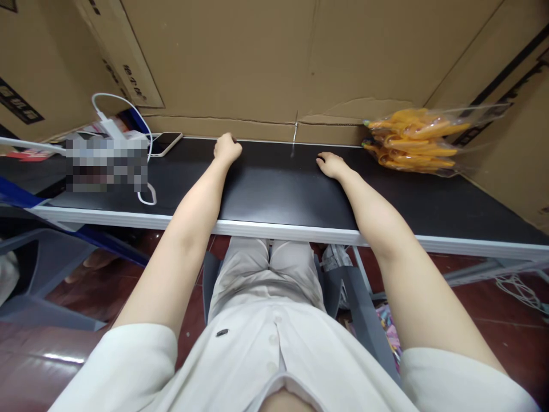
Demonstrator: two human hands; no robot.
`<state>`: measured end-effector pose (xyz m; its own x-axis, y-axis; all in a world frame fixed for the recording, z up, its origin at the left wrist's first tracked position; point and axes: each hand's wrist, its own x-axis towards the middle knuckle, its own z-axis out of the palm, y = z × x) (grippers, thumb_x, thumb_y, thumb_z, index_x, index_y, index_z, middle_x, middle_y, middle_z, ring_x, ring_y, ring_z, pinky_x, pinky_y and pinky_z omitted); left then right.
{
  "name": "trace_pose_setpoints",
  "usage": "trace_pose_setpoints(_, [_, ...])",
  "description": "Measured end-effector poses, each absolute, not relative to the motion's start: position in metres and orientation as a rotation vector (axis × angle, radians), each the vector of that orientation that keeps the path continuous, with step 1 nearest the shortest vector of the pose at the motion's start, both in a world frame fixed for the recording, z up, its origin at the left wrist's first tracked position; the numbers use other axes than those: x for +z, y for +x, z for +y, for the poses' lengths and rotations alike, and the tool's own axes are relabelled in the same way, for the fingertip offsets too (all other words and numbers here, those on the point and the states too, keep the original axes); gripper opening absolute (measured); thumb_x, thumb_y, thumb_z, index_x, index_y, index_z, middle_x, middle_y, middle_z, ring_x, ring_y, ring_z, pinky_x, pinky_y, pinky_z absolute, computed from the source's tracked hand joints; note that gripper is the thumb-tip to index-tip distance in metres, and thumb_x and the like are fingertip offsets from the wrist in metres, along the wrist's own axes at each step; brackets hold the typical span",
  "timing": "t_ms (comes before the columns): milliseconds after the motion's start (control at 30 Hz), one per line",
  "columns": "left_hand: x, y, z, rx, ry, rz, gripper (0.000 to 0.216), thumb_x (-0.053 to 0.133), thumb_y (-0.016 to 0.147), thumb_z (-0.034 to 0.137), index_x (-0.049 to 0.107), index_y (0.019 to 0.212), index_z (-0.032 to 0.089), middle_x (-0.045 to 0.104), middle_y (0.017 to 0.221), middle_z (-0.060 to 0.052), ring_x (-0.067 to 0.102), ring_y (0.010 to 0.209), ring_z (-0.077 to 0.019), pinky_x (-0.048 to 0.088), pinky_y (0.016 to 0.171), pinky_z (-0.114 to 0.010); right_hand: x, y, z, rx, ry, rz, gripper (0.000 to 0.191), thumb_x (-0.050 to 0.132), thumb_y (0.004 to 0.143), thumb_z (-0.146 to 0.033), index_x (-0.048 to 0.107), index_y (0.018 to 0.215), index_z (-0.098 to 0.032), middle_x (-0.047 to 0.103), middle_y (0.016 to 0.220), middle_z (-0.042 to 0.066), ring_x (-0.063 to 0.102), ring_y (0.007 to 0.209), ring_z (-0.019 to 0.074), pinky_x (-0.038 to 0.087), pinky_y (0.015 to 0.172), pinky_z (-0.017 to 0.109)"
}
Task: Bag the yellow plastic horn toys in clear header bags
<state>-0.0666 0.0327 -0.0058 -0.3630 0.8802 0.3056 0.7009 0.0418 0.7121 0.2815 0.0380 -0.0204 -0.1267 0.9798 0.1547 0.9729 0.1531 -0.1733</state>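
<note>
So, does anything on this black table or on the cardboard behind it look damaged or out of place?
Yes. The cardboard wall has a ragged horizontal tear just above the table, between the left hand and the right hand. Also, the clear bag of orange items lies tilted against the cardboard.

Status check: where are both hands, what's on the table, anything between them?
Left hand fisted on table, empty. Right hand flat, empty. Bag of yellow pieces far right, untouched. Phone and white cable left; nothing between hands.
</note>
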Motion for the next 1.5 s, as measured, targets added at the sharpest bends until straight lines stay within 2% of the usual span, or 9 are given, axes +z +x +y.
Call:
trace_pose_setpoints(267, [0.023, -0.131, -0.003, 1.449, 1.274, 2.39, 0.057, 0.059, 0.094, 0.012, 0.051, 0.15, 0.009, 0.047, 0.169, -0.027, 0.037, 0.163, -0.0426, 0.023, 0.134, -0.069, -0.018, 0.277, 0.032, -0.009, -1.923, -2.246, 0.057, 0.038, 0.11, -0.025, 0.059, 0.16, -0.007, 0.054, 0.166, 0.018, 0.052, 0.155, 0.0361, 0.041, 0.13, 0.054])
trace_pose_setpoints(367, [0.025, -0.157, -0.025, 1.439, 1.241, 2.541, 0.076, 0.058, 0.096, 0.014, 0.03, 0.165, -0.001, 0.02, 0.183, -0.025, 0.017, 0.17, -0.0407, 0.01, 0.137, -0.069, -0.018, 0.278, 0.033, -0.018, -1.927, -2.247, 0.057, 0.038, 0.11, -0.025, 0.06, 0.159, -0.007, 0.055, 0.165, 0.018, 0.053, 0.154, 0.0355, 0.041, 0.13, 0.053])
trace_pose_setpoints(467, [0.02, -0.186, -0.041, 1.241, 1.221, 2.58, 0.09, 0.054, 0.101, 0.032, 0.013, 0.173, -0.002, -0.004, 0.188, -0.018, -0.001, 0.173, -0.0417, 0.003, 0.135, -0.075, -0.02, 0.28, 0.036, 0.0, -1.925, -2.233, 0.054, 0.04, 0.11, -0.026, 0.063, 0.157, -0.011, 0.055, 0.165, 0.017, 0.052, 0.155, 0.0346, 0.042, 0.13, 0.053])
trace_pose_setpoints(600, [0.01, -0.221, -0.052, 1.062, 1.222, 2.609, 0.104, 0.048, 0.097, 0.057, 0.01, 0.174, -0.004, -0.004, 0.187, -0.018, -0.005, 0.173, -0.041, 0.003, 0.134, -0.079, -0.024, 0.283, 0.041, 0.028, -1.904, -2.22, 0.052, 0.043, 0.111, -0.027, 0.064, 0.157, -0.013, 0.055, 0.165, 0.016, 0.052, 0.155, 0.0337, 0.041, 0.13, 0.053])
trace_pose_setpoints(800, [0.005, -0.246, -0.059, 1.009, 1.224, 2.58, 0.113, 0.043, 0.093, 0.068, 0.007, 0.175, -0.001, -0.011, 0.187, -0.013, -0.007, 0.174, -0.0364, 0.008, 0.137, -0.074, -0.029, 0.287, 0.046, 0.004, -1.836, -2.202, 0.052, 0.043, 0.11, -0.028, 0.066, 0.154, -0.012, 0.059, 0.161, 0.019, 0.055, 0.152, 0.0361, 0.042, 0.129, 0.058])
trace_pose_setpoints(1000, [0.003, -0.254, -0.059, 1.029, 1.301, 2.527, 0.102, 0.048, 0.097, 0.064, 0.015, 0.173, 0.004, -0.003, 0.189, -0.011, 0.002, 0.175, -0.0303, 0.012, 0.142, -0.056, -0.02, 0.281, 0.036, 0.015, -1.9, -2.245, 0.056, 0.04, 0.109, -0.024, 0.06, 0.159, -0.008, 0.055, 0.165, 0.019, 0.052, 0.155, 0.0347, 0.042, 0.13, 0.054])
trace_pose_setpoints(1233, [0.003, -0.227, -0.034, 1.134, 1.588, 2.544, 0.069, 0.055, 0.102, 0.01, 0.03, 0.165, -0.004, 0.026, 0.181, -0.021, 0.024, 0.17, -0.0228, 0.016, 0.14, -0.031, -0.012, 0.274, 0.025, 0.032, -1.926, -2.252, 0.057, 0.038, 0.111, -0.023, 0.057, 0.16, -0.001, 0.051, 0.167, 0.021, 0.048, 0.158, 0.0341, 0.038, 0.133, 0.05])
trace_pose_setpoints(1367, [0.005, -0.193, -0.009, 1.149, 1.727, 2.427, 0.058, 0.051, 0.105, 0.008, 0.037, 0.159, -0.007, 0.042, 0.172, -0.02, 0.036, 0.162, -0.0208, 0.021, 0.139, -0.029, -0.014, 0.277, 0.028, 0.057, -1.92, -2.239, 0.055, 0.04, 0.112, -0.025, 0.059, 0.16, -0.008, 0.052, 0.168, 0.018, 0.049, 0.158, 0.0337, 0.04, 0.132, 0.051])
trace_pose_setpoints(1500, [-0.005, -0.162, 0.011, 0.95, 1.816, 2.367, 0.056, 0.051, 0.104, 0.015, 0.051, 0.159, 0.006, 0.052, 0.17, -0.014, 0.045, 0.16, -0.025, 0.032, 0.136, -0.032, -0.019, 0.285, 0.035, 0.075, -1.857, -2.215, 0.053, 0.045, 0.112, -0.031, 0.062, 0.159, -0.014, 0.055, 0.165, 0.018, 0.051, 0.156, 0.0352, 0.04, 0.13, 0.058])
